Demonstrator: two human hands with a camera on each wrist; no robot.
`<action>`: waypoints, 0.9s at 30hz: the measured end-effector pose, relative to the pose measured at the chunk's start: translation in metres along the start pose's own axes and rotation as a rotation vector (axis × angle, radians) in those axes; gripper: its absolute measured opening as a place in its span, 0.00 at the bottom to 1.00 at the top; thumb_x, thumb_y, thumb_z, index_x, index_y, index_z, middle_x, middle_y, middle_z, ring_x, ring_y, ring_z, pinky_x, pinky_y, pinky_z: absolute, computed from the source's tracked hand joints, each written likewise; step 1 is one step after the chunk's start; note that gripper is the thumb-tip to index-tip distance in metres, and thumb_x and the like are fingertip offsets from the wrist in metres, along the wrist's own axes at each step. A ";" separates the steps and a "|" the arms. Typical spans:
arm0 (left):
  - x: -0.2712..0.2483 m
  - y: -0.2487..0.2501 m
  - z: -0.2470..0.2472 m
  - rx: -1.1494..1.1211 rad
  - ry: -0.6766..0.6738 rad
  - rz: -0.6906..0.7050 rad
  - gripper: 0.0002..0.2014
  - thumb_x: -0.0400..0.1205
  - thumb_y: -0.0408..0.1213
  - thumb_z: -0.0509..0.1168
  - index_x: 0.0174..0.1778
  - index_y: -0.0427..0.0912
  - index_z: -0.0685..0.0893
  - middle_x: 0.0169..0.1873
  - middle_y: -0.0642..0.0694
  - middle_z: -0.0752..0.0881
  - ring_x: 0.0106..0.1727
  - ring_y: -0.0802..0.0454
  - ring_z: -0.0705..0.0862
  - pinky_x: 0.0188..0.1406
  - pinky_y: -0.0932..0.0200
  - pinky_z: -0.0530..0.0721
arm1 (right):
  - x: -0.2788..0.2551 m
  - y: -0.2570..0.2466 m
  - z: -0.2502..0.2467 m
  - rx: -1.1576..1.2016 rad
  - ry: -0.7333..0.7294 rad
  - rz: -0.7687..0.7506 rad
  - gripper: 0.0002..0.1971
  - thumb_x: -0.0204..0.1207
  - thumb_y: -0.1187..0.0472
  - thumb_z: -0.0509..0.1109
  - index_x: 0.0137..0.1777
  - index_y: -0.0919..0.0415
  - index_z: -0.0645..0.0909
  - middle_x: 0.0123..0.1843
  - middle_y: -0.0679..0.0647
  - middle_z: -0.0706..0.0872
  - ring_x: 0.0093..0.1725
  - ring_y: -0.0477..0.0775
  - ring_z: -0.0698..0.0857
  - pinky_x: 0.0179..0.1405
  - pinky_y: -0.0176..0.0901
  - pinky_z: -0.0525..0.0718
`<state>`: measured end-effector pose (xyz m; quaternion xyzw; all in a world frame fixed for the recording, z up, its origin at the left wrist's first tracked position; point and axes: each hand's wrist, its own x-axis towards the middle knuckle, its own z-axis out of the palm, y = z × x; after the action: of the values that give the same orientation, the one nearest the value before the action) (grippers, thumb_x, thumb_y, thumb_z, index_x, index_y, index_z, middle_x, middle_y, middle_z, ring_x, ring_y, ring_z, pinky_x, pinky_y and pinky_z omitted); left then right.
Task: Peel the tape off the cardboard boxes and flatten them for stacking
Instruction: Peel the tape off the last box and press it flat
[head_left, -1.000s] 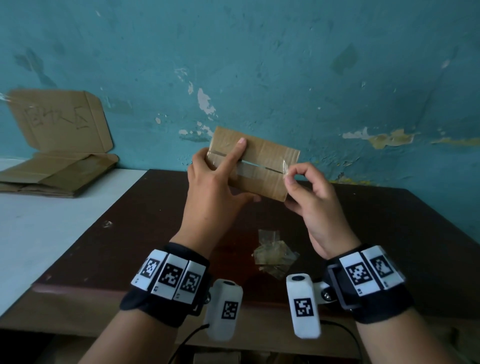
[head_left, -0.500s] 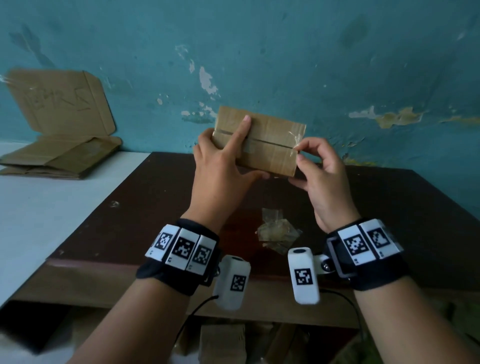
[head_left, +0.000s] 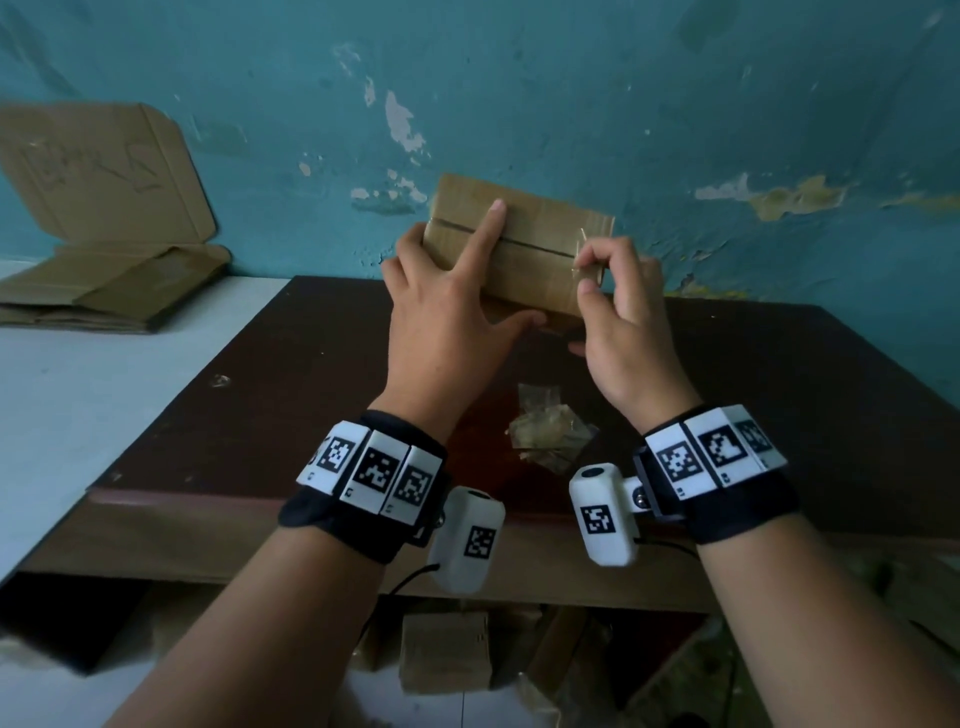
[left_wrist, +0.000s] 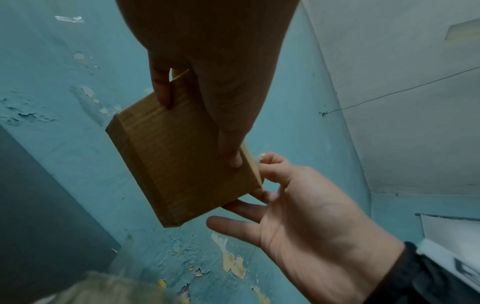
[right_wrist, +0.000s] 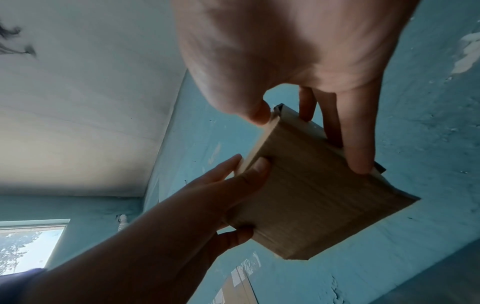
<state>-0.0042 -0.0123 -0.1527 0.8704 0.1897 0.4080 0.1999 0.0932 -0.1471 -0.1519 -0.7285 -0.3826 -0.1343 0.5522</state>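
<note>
My left hand (head_left: 447, 317) holds a small brown cardboard box (head_left: 540, 244) up in front of the wall. Its index finger lies across the top seam and its thumb is under the lower edge. My right hand (head_left: 597, 270) pinches a thin end of clear tape (head_left: 583, 254) at the right end of the seam. In the left wrist view the left hand (left_wrist: 221, 92) grips the box (left_wrist: 182, 164), and the right hand (left_wrist: 311, 216) is at the box's corner. In the right wrist view the right hand (right_wrist: 298, 61) has its thumb and fingers on the box (right_wrist: 311, 195).
A wad of peeled tape (head_left: 545, 436) lies on the dark brown table (head_left: 260, 405) below my hands. Flattened cardboard (head_left: 104, 280) is stacked on the white surface (head_left: 78, 415) at the left, against the blue wall. More boxes (head_left: 447, 649) sit under the table.
My right fingers have closed tighter on the tape end at the seam's right end. The left hand keeps its hold on the box. The view has tilted down.
</note>
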 end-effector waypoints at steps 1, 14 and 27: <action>0.000 0.001 0.000 -0.003 -0.003 0.000 0.50 0.71 0.60 0.79 0.87 0.66 0.61 0.78 0.32 0.63 0.75 0.31 0.65 0.75 0.39 0.71 | 0.000 -0.001 -0.001 -0.005 0.000 -0.009 0.08 0.86 0.60 0.61 0.60 0.48 0.77 0.56 0.40 0.67 0.54 0.31 0.74 0.54 0.65 0.88; -0.005 0.014 -0.007 -0.263 0.013 -0.078 0.32 0.78 0.71 0.64 0.79 0.74 0.69 0.75 0.38 0.66 0.75 0.37 0.64 0.77 0.44 0.67 | -0.012 -0.004 0.007 -0.064 0.000 -0.144 0.14 0.87 0.57 0.65 0.67 0.40 0.85 0.77 0.58 0.64 0.73 0.48 0.74 0.75 0.43 0.78; 0.012 -0.009 -0.015 -0.562 0.103 -0.228 0.17 0.79 0.48 0.75 0.60 0.65 0.79 0.66 0.46 0.75 0.65 0.48 0.79 0.73 0.50 0.78 | -0.004 -0.008 -0.008 0.116 -0.073 -0.031 0.38 0.75 0.59 0.79 0.85 0.57 0.69 0.73 0.49 0.77 0.69 0.37 0.80 0.73 0.30 0.75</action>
<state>-0.0105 0.0040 -0.1410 0.7324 0.1760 0.4628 0.4674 0.0869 -0.1546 -0.1457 -0.6937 -0.4208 -0.0940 0.5769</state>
